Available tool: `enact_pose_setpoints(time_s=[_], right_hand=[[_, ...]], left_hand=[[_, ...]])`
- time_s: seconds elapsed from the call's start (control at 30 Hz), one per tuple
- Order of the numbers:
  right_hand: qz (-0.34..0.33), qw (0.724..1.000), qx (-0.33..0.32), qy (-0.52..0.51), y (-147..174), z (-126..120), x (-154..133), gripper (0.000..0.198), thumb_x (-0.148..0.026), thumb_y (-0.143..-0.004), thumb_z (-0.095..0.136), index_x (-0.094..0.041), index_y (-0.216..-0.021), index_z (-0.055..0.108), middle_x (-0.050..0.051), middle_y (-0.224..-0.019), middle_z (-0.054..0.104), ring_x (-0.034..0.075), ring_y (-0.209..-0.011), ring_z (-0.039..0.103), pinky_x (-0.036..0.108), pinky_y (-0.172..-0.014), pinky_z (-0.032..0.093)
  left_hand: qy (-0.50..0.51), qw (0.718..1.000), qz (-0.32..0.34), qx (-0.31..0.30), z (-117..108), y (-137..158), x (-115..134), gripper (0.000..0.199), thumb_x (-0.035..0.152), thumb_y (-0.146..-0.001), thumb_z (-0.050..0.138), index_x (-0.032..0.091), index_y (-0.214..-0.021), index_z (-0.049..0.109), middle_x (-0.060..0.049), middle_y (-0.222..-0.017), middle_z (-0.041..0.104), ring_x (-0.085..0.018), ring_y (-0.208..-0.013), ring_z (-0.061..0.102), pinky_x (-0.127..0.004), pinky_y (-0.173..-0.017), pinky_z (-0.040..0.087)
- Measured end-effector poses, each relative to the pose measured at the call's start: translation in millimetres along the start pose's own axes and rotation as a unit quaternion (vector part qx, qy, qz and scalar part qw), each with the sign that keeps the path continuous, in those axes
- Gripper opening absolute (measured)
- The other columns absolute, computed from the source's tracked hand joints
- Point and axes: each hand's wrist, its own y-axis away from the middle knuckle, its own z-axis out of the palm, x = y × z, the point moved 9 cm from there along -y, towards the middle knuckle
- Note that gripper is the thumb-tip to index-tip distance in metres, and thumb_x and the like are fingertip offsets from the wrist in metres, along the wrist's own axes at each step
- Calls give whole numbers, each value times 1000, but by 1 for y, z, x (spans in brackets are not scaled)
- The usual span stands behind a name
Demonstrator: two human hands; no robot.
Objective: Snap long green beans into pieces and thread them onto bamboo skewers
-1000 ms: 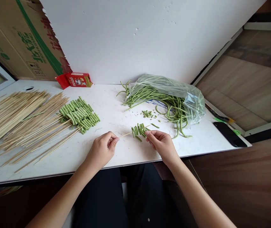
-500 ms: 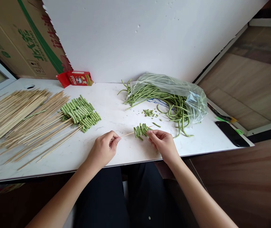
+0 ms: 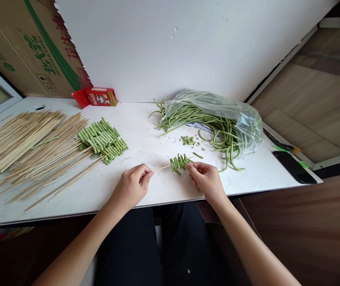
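My left hand (image 3: pixel 134 182) is closed around a thin wooden skewer (image 3: pixel 162 168) that points to the right. Several short green bean pieces (image 3: pixel 178 163) are threaded crosswise near its far end, and the tip shows beyond them. At the right end of that row, my right hand (image 3: pixel 206 178) pinches a bean piece with thumb and forefinger; the fingers partly cover it. A loose piece (image 3: pixel 197 155) lies just behind on the table, with small trimmed ends (image 3: pixel 188 140) farther back. To the left rests a stack of filled bean skewers (image 3: pixel 102 139).
Bare skewers (image 3: pixel 17 139) cover the table's left side. Long beans (image 3: pixel 193 117) spill from a clear plastic bag (image 3: pixel 247 127) at the back right. A red box (image 3: pixel 101 97) stands by the white panel. A black phone (image 3: pixel 294 167) and a knife (image 3: pixel 278 141) lie at the right.
The whole view has shifted slightly. Both hands keep their hold, with the skewer and its bean pieces nearly in the same place.
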Motion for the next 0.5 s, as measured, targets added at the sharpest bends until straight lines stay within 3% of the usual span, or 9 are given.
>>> enact_pose_setpoints(time_s=[0.5], right_hand=[[0, 1000, 21, 14, 0, -4, -1, 52, -66, -76, 82, -16, -77, 72, -1, -52, 54, 11, -44, 40, 26, -42, 26]], left_hand=[[-9, 999, 33, 10, -1, 1, 8, 16, 23, -103, 56, 21, -88, 61, 1, -74, 65, -13, -65, 62, -23, -63, 45]])
